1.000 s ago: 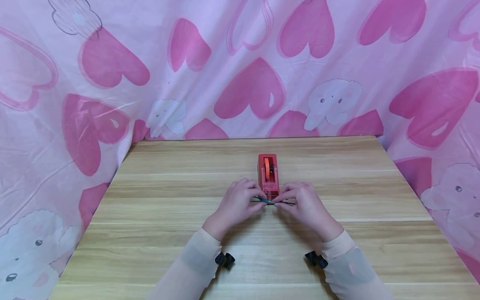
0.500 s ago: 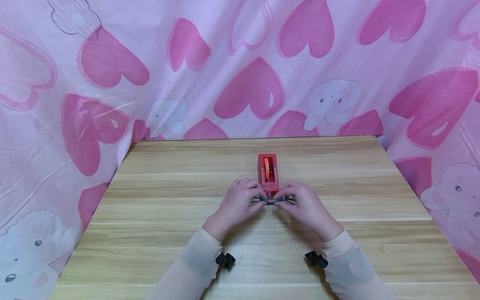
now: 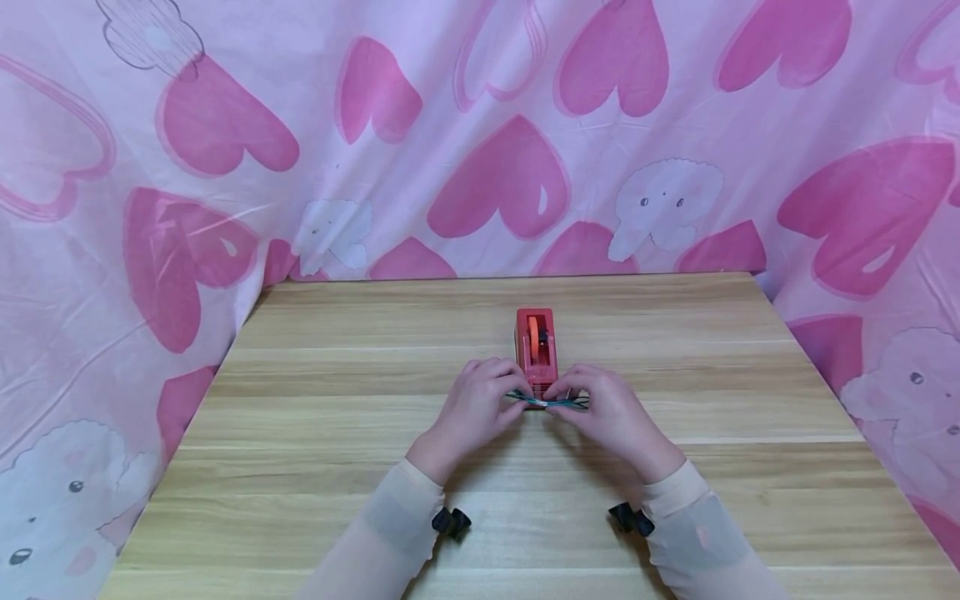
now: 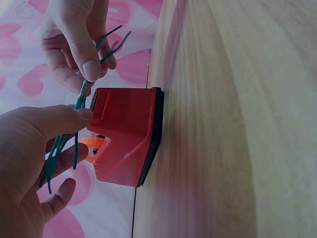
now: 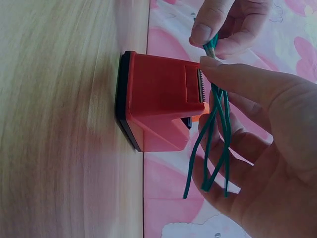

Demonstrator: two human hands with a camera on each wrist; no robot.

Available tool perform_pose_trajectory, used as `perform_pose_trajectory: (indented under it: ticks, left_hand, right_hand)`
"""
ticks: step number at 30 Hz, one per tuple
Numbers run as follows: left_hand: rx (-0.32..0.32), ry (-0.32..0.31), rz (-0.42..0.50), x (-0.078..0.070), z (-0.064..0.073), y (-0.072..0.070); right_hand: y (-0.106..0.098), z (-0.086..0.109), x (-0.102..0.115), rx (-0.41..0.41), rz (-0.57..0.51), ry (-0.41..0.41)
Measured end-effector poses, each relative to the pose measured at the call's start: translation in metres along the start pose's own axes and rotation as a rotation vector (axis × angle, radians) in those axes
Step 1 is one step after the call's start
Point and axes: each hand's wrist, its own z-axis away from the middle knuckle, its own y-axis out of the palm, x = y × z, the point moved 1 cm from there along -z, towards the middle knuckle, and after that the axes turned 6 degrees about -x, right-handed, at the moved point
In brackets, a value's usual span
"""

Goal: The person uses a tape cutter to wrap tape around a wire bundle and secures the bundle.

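Observation:
A thin bundle of green wires (image 3: 546,403) is stretched between my two hands, just in front of the red tape dispenser (image 3: 537,367). My left hand (image 3: 474,410) pinches one side between thumb and fingers. On the other side my right hand (image 3: 613,417) pinches it the same way. Between the fingertips a pale band, which looks like clear tape, wraps the wires (image 5: 214,50). Loose wire ends (image 4: 55,158) fan out past both pinches. The dispenser's serrated cutter (image 5: 201,85) is close beside the bundle; whether they touch, I cannot tell.
An orange tape core (image 3: 534,335) sits inside the dispenser. The wooden table (image 3: 360,333) carries the dispenser and meets a pink heart-patterned cloth (image 3: 495,183) at its back edge. Black wrist-mounted devices (image 3: 450,522) are on both sleeves.
The bundle has turned slightly between my fingertips, and more green strands show by my right hand. Both hands stay almost in place; the dispenser has not moved.

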Motion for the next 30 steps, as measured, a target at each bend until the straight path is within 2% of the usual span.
perform_pose_trajectory:
  ticks: [9, 16, 30]
  left_hand:
    - [-0.009, -0.001, 0.015, 0.0008, 0.0004, 0.0001]
    - [-0.022, 0.005, 0.023, 0.0017, 0.0028, 0.0009]
    - [-0.038, 0.022, 0.008, 0.0014, 0.0039, 0.0025]
  right_hand:
    - [0.0002, 0.0006, -0.0037, 0.057, -0.032, 0.055]
    - [0.0011, 0.001, -0.0048, 0.097, -0.04, 0.056]
    - [0.0013, 0.0007, -0.0025, 0.08, 0.047, 0.04]
